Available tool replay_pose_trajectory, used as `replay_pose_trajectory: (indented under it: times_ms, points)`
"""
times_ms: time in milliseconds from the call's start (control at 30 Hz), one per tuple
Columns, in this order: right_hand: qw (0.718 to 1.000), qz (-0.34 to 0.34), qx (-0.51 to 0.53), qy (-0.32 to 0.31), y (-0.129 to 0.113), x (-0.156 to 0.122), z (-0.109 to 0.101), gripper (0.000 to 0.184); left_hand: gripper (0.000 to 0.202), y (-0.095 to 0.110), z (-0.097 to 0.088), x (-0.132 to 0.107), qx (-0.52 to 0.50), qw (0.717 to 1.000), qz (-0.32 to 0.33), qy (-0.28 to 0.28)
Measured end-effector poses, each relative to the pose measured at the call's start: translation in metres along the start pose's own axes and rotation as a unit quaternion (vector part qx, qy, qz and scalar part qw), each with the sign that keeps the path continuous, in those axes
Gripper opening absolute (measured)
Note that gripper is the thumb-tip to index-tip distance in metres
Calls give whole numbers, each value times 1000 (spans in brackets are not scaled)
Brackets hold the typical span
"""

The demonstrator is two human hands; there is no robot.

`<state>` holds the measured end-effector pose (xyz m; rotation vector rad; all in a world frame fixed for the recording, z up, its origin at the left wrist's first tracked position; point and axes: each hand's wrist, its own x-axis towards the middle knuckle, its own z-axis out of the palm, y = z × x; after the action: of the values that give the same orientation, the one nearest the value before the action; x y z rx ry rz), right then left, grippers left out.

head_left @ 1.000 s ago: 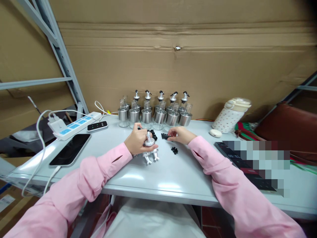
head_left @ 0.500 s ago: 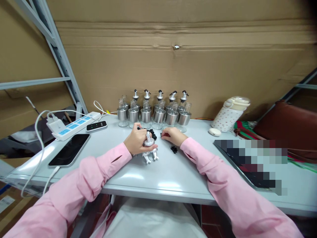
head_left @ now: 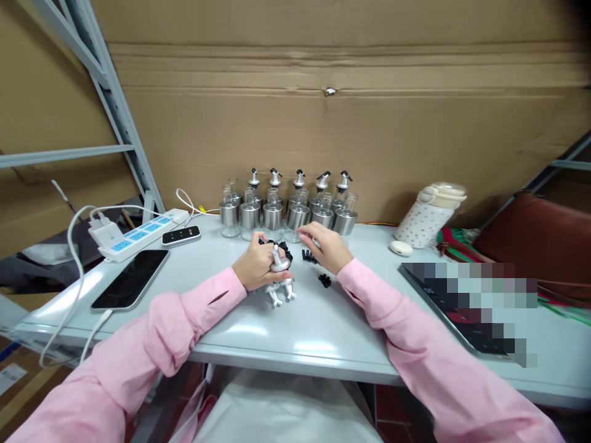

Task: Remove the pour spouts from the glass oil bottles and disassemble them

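Note:
My left hand (head_left: 253,264) is closed around a silver pourer spout (head_left: 279,261), whose round base shows near the thumb. More silver pourer spouts (head_left: 276,294) lie on the table just in front of that hand. Behind its fingers is a pile of black ring-like parts (head_left: 287,250), partly hidden. My right hand (head_left: 329,247) hovers with its fingers apart, and nothing shows in them. Under it lies a group of black pieces (head_left: 308,256), and a small cluster of black parts (head_left: 325,280) sits nearer me. Glass bottles with steel sleeves (head_left: 272,216) stand behind both hands.
Several rear bottles carry pourers with black flip caps (head_left: 324,178). On the left are a power strip (head_left: 148,231), a small black-faced device (head_left: 181,235) and a phone (head_left: 132,280). A dotted flask (head_left: 429,216), a white round case (head_left: 401,248) and a brown bag (head_left: 530,246) are right.
My right hand has lifted off the black pieces and its fingers have opened, uncovering them. The left hand keeps its grip on the pourer spout almost unmoved.

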<state>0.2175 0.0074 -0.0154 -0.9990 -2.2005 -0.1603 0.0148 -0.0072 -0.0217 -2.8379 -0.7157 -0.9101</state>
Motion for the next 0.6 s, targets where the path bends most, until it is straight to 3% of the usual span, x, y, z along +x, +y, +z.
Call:
replay_pose_trajectory:
  times_ms: [67, 200, 467, 600]
  points:
    - [999, -50, 15, 13, -16, 2, -2, 29, 73, -1, 1, 0, 0, 1000, 21, -8]
    - [991, -122, 38, -34, -32, 3, 4, 31, 76, -3, 3, -1, 30, 998, 56, -30]
    - [989, -125, 66, -38, -34, 0, 11, 30, 67, -5, 4, -2, 41, 996, 54, -58]
    - [992, -123, 25, -16, -32, 1, 8, 29, 56, -2, 0, -1, 35, 998, 37, -20]
